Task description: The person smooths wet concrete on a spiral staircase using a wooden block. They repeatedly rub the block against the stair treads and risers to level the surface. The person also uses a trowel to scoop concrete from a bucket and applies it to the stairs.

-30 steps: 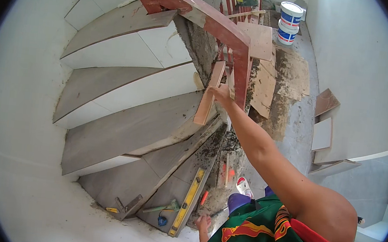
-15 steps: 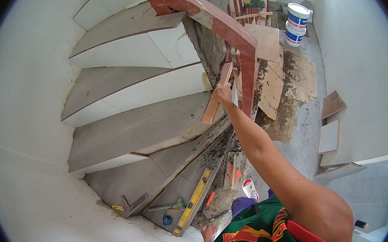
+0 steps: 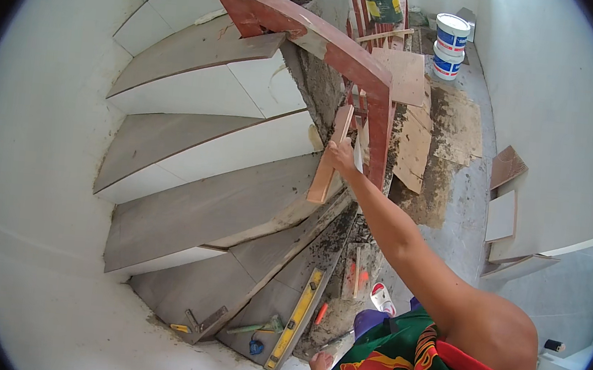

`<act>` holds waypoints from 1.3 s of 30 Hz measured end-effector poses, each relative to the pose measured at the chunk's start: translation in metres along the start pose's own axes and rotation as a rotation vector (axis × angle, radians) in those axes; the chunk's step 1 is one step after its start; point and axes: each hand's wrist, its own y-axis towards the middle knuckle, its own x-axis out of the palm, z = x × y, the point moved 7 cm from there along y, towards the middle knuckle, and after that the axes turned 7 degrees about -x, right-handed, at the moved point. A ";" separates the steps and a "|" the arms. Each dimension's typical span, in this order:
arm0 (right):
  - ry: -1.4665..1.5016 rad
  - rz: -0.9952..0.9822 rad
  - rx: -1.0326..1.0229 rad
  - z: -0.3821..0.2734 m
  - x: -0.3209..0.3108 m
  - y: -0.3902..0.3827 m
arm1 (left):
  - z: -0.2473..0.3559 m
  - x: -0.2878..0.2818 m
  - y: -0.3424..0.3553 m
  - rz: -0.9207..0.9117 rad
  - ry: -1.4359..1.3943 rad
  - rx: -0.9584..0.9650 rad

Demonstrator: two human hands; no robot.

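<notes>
My right hand (image 3: 341, 154) is closed around a narrow pinkish-brown strip (image 3: 322, 178), apparently cut tile. The strip points away from me, over the narrow inner end of the winding stairs and beside the red railing (image 3: 378, 132). At the lower edge, my left hand (image 3: 320, 365) is low by my body with its fingers curled. A thin dark rod (image 3: 339, 339) lies close to that hand; whether it is gripped cannot be made out. On the lower step, a yellow spirit level (image 3: 295, 318) lies beside a green-handled hammer (image 3: 252, 328) and a blue tool (image 3: 256, 347).
Grey-tiled treads (image 3: 211, 184) with white risers (image 3: 244, 137) fan out to the left. A metal square (image 3: 208, 321) rests on a lower step. Two stacked white-and-blue buckets (image 3: 450, 46) stand far right, near stained boards (image 3: 415, 143). Loose tiles (image 3: 502, 215) lean against the right wall.
The view has tilted slightly, so the stairs sit a little lower in the picture. My right hand keeps its hold on the strip, at nearly the same place by the railing.
</notes>
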 end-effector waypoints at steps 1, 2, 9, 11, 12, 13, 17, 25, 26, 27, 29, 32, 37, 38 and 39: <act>0.138 0.072 0.098 -0.007 -0.001 -0.004 | -0.006 -0.007 -0.001 0.001 -0.004 -0.009; 0.292 0.145 0.215 -0.014 -0.001 -0.007 | -0.012 -0.014 -0.003 0.001 -0.007 -0.017; -0.094 -0.273 0.002 -0.009 -0.031 0.018 | 0.004 -0.001 -0.003 -0.014 -0.050 -0.027; 0.198 0.169 0.080 -0.045 -0.071 0.010 | -0.004 -0.005 -0.013 -0.063 0.014 0.024; 0.361 0.328 0.148 -0.068 -0.082 0.008 | -0.016 -0.018 -0.005 -0.035 0.008 0.003; 0.502 0.336 0.302 -0.084 -0.080 0.013 | -0.033 -0.025 0.004 -0.026 -0.002 -0.022; -0.133 -0.085 -0.061 -0.020 -0.046 0.018 | -0.022 -0.006 0.020 -0.079 0.085 -0.062; 0.488 0.193 0.199 -0.086 -0.084 0.029 | -0.015 -0.016 -0.001 0.079 0.109 -0.085; 0.598 0.239 0.362 -0.086 -0.091 0.038 | -0.010 -0.013 0.001 0.044 0.147 -0.061; 0.729 0.273 0.523 -0.091 -0.094 0.039 | -0.009 -0.018 0.003 0.026 0.169 -0.039; 0.720 0.242 0.505 -0.104 -0.105 0.038 | -0.009 -0.016 0.003 -0.005 0.149 -0.013; 0.552 0.290 0.523 -0.039 -0.104 0.034 | 0.036 0.017 0.011 -0.091 0.149 0.029; 0.397 0.212 0.358 -0.093 -0.136 0.060 | 0.044 0.012 -0.013 -0.053 0.086 0.036; 0.477 0.266 0.441 -0.103 -0.142 0.066 | 0.040 0.012 -0.014 -0.050 0.080 0.026; 0.566 0.317 0.524 -0.121 -0.150 0.071 | 0.033 0.007 -0.014 -0.040 0.079 0.020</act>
